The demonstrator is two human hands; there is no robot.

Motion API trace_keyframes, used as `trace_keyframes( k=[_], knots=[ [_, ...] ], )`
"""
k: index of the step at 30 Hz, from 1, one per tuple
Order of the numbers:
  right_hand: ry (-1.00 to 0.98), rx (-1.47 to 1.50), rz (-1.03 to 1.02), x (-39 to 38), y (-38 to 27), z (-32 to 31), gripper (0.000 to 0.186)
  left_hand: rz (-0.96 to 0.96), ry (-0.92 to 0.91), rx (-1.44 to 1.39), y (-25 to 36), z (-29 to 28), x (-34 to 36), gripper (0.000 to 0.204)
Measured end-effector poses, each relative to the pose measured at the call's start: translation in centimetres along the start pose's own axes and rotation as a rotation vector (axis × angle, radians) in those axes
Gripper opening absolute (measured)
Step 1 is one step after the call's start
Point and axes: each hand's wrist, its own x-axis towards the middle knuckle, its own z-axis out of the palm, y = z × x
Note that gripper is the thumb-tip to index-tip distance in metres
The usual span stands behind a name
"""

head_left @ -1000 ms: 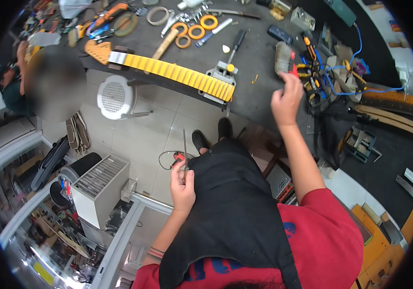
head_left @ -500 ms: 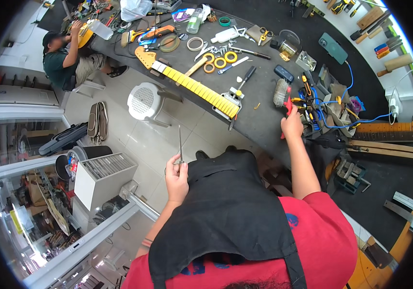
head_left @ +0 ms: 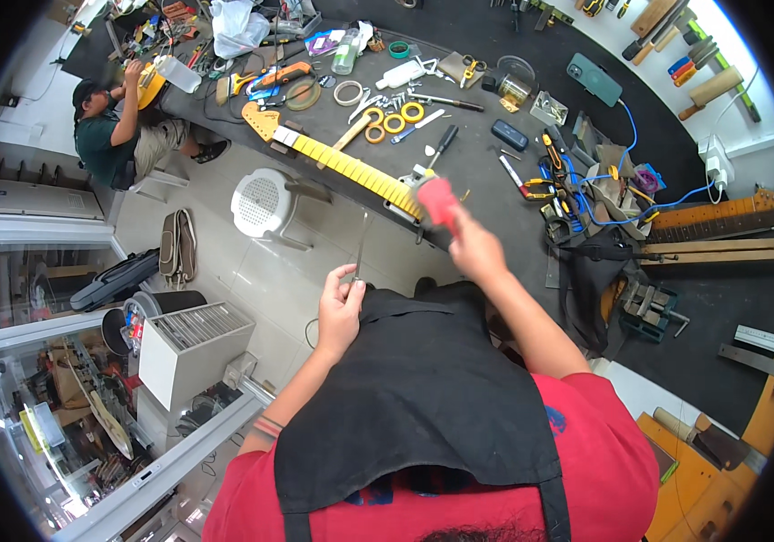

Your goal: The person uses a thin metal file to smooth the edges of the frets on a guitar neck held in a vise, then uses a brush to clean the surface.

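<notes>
My left hand, held over my black apron, grips a thin metal file pointing up. My right hand is closed on the red brush, blurred, over the lower end of a guitar neck. That neck lies along the front edge of the dark bench, its fretboard striped with yellow tape and its wooden headstock to the left. The brush partly hides the grey support under the neck's right end.
A co-worker sits at the bench's far left. A white stool stands before the bench, with a white rack lower left. Tape rolls, pliers, a blue cable and a small vise lie around.
The brush was picked up from the bench's right side and has swung left to the neck's end in my right hand. My left hand with the file has risen slightly.
</notes>
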Motion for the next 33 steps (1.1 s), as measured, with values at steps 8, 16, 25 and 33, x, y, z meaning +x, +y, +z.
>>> trace_keyframes(
  k=[8,16,25,33],
  knots=[
    [-0.153,0.080,-0.110,-4.7,-6.5,2.6,0.071,0.084,0.020,-0.046,-0.4,-4.1,1.3,0.034],
    [-0.013,-0.037,0.135,-1.0,-8.7,3.3,0.075,0.076,-0.040,-0.108,-0.5,-12.3,3.6,0.034],
    [-0.170,0.617,-0.219,1.7,-25.3,8.5,0.072,-0.429,0.026,-0.631,-0.2,-24.6,9.9,0.036],
    [0.138,0.576,0.197,3.6,-29.3,11.1,0.072,-0.303,-0.431,-0.500,5.3,-27.8,8.3,0.033]
  ],
)
